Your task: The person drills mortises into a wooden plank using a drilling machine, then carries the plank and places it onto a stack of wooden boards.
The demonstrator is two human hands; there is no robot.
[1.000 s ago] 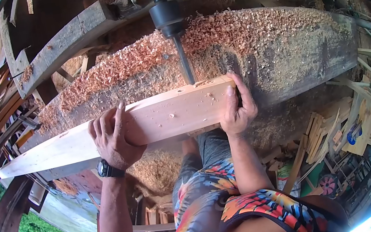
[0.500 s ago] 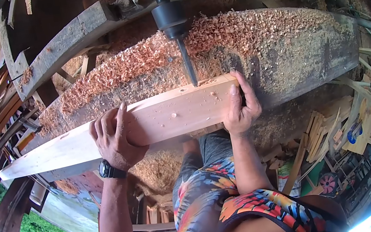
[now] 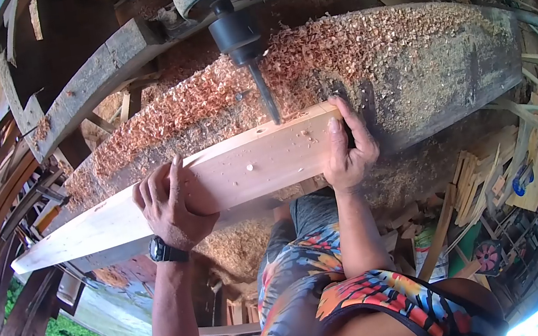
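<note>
"What did you notice first in that workshop?"

"The grey wooden bench (image 3: pixel 431 100). Curly reddish-brown wood shavings (image 3: pixel 189 110) were heaped thickly along its far side."

"And where was the piece of work?"

"A long, pale plank of smooth wood (image 3: pixel 261 162) lay across the near side of the bench. Its broad face was toward the person, and its narrow edge met the tip of a dark metal drill bit (image 3: pixel 262 92)."

"How were the hands?"

"Both were gripping. The left hand (image 3: pixel 174 211), with a black wristwatch (image 3: pixel 164 250), held the plank near its middle, fingers bent toward the upper edge. The right hand (image 3: pixel 350 155) clasped the right end, its thumb on the broad face."

"How much was done, in your opinion?"

"One small dark hole (image 3: pixel 259 131) was already in the narrow edge, just left of the bit. Much farther left was a longish mark (image 3: pixel 100 206), perhaps a slot. Loose shavings lay at the bit, so I judged that a second cut was begun there. Its depth I could not tell. Between hole and bit the wood seemed uncut."
</note>
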